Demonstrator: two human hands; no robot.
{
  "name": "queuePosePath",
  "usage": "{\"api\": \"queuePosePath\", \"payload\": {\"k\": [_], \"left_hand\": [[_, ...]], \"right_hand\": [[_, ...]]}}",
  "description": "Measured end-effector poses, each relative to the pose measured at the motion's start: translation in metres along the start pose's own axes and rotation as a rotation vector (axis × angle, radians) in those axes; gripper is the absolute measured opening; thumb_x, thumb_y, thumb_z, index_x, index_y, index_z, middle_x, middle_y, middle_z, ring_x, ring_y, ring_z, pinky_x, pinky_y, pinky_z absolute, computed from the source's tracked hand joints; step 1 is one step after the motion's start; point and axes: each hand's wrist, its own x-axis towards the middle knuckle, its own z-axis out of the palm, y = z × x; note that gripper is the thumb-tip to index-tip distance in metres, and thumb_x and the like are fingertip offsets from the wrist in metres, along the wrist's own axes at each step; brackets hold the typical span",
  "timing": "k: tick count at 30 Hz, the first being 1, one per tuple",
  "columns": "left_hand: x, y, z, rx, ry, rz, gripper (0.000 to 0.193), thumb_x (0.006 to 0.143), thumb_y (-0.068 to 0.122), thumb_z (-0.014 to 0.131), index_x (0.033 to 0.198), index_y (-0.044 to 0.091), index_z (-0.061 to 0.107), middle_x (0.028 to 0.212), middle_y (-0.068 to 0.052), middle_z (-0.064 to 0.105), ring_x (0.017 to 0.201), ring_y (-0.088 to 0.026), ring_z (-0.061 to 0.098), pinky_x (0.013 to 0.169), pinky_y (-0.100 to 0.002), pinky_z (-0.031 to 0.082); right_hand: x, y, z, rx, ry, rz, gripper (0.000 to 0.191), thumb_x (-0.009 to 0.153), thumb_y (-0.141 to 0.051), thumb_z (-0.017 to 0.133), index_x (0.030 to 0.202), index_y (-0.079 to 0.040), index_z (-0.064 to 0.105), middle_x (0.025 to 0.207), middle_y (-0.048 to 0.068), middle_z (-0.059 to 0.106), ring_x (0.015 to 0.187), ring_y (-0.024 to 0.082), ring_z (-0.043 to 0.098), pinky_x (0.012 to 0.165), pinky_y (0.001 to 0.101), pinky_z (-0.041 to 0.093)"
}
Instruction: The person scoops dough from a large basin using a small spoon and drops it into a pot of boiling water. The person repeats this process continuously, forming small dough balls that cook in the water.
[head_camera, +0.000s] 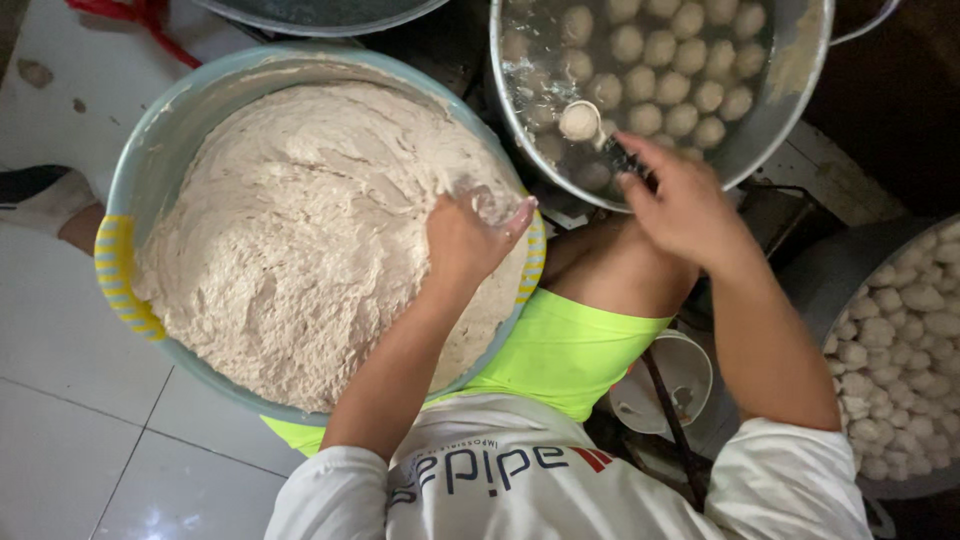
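Observation:
A big pale blue basin (160, 150) with yellow handles holds a large mound of beige paste (300, 230). My left hand (468, 238) rests on the right side of the mound, fingers curled into the paste. My right hand (680, 205) holds a dark-handled spoon (600, 135) that carries one round ball over a metal pot (800, 70). The pot is filled with water and several pale balls (680, 60).
A grey tub (830, 280) at the right holds several more balls. A small white bowl (665, 385) with a stick in it sits below my knee. Another metal rim (320, 15) shows at the top. White floor tiles (80, 420) lie at the left, where a foot (50, 200) stands.

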Motion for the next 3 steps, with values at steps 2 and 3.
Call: {"api": "queuePosePath", "payload": {"k": [2, 3], "left_hand": [[-0.004, -0.011, 0.008, -0.059, -0.023, 0.005, 0.048, 0.080, 0.050, 0.084, 0.087, 0.004, 0.075, 0.080, -0.022, 0.072, 0.076, -0.043, 0.069, 0.072, -0.050, 0.057], [-0.003, -0.016, 0.015, -0.067, -0.001, 0.006, 0.045, 0.082, 0.049, 0.083, 0.091, 0.006, 0.076, 0.085, -0.021, 0.073, 0.080, -0.044, 0.069, 0.076, -0.050, 0.058]], "right_hand": [[0.007, 0.008, 0.001, 0.081, 0.053, 0.028, 0.041, 0.099, -0.010, 0.070, 0.139, -0.006, 0.064, 0.109, 0.019, 0.074, 0.090, 0.024, 0.070, 0.079, 0.0343, 0.054], [0.010, 0.011, 0.004, 0.123, 0.077, 0.038, 0.038, 0.099, -0.011, 0.070, 0.136, -0.005, 0.065, 0.112, 0.019, 0.074, 0.095, 0.025, 0.072, 0.082, 0.0353, 0.056]]}}
